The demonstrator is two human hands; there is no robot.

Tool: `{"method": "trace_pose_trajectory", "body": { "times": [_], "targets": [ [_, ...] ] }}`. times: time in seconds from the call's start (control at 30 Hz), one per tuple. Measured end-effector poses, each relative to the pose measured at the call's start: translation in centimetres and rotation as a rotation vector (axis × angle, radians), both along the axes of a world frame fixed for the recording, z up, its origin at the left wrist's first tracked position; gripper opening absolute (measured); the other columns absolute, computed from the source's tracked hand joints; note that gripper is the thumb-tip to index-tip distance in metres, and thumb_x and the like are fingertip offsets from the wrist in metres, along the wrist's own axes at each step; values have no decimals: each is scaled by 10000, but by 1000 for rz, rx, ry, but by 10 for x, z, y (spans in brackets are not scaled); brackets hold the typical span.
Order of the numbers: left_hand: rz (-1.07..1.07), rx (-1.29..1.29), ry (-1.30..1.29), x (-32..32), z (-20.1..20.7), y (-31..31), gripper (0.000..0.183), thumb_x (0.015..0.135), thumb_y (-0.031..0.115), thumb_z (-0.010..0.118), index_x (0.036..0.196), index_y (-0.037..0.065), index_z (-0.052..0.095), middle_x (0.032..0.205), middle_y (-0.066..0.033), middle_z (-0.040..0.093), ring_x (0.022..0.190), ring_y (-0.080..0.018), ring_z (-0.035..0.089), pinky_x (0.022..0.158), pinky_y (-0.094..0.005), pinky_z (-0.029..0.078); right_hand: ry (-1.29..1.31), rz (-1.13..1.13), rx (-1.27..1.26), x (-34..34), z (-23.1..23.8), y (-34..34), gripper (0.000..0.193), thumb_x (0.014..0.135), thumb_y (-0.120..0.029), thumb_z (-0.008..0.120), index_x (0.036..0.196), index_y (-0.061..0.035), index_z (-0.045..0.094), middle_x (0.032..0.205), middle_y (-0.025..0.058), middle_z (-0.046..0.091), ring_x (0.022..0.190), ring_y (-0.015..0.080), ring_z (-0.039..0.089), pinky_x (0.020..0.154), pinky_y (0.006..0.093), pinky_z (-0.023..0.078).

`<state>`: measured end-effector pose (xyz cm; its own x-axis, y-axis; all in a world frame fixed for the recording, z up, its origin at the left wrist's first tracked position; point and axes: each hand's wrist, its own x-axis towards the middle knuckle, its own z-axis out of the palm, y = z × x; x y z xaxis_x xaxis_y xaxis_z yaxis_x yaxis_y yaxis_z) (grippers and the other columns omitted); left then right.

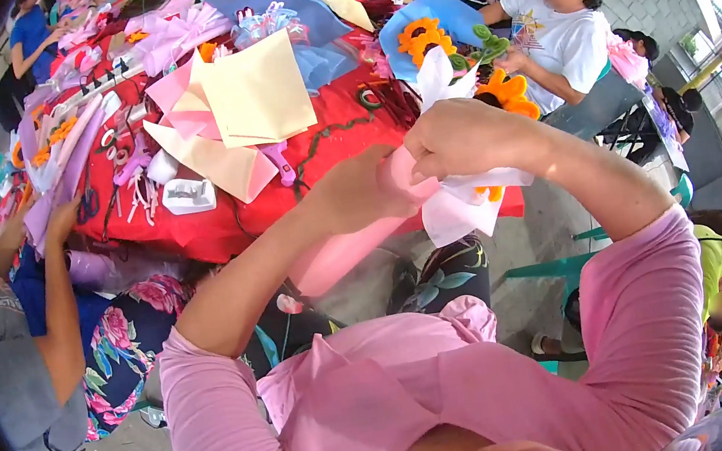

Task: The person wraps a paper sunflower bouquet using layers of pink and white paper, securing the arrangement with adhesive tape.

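In front of my chest I hold a flower bouquet wrapped in pink wrapping paper [338, 258]. My left hand [358, 191] is closed around the pink paper. My right hand [468, 140] is closed at the paper's upper edge, its fingertips bent against it and partly hidden. White wrapping paper [460, 214] sticks out below and above my right hand. Beyond that hand shows an orange sunflower [508, 94] with a dark centre; I cannot tell whether it belongs to my bouquet. The stems are hidden.
The red-covered table [336, 105] carries cream paper sheets [259, 91], a white tape dispenser [188, 195], a purple glue gun [280, 161] and scissors [87, 205]. Opposite, a person in white [560, 39] is beside a blue-wrapped bouquet [430, 20]. Another person [30, 342] sits close on my left.
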<state>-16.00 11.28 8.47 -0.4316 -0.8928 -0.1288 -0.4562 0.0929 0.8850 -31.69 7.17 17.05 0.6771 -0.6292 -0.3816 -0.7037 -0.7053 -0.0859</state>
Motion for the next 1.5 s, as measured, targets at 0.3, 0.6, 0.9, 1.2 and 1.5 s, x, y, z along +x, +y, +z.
{"method": "trace_pose_trajectory", "body": {
  "times": [0.3, 0.6, 0.9, 1.2, 1.5],
  "targets": [
    [15, 3, 2, -3, 8, 3, 775, 645, 398, 679, 1245, -4, 399, 1094, -182, 546, 1005, -262, 544, 856, -327, 418, 86, -114, -248, 6, 4, 6, 349, 659, -368, 664, 687, -21, 637, 659, 189, 587, 677, 329, 606, 627, 411, 470],
    [-9, -19, 70, 4, -23, -11, 835, 610, 426, 672, 1261, -4, 377, 1165, -212, 509, 1078, -292, 515, 889, -341, 409, 111, -7, -214, -13, 3, -16, 376, 727, -370, 579, 680, 0, 626, 622, 130, 601, 611, 263, 599, 571, 363, 456],
    [-6, -22, 19, 7, -11, -10, 813, 609, 428, 680, 1240, 2, 395, 1162, -204, 513, 1070, -296, 518, 878, -352, 414, -57, -179, 266, 0, 11, -7, 190, 770, -208, 550, 757, -23, 589, 583, 66, 559, 569, 144, 550, 574, 301, 422],
    [78, -52, 40, 1, -11, -5, 820, 604, 297, 740, 1260, -19, 363, 1012, -171, 569, 956, -234, 560, 829, -312, 423, -79, 2, 6, -6, -7, -10, 116, 723, -154, 560, 726, -40, 578, 631, 126, 567, 642, 275, 574, 619, 357, 430],
    [31, -122, -12, -6, -7, -7, 780, 610, 303, 731, 1230, -9, 375, 1008, -200, 576, 967, -285, 566, 821, -340, 433, 25, -43, -117, -1, -8, -9, 194, 691, -214, 603, 621, -36, 573, 600, 133, 566, 598, 282, 570, 590, 382, 433]
  ]
}}
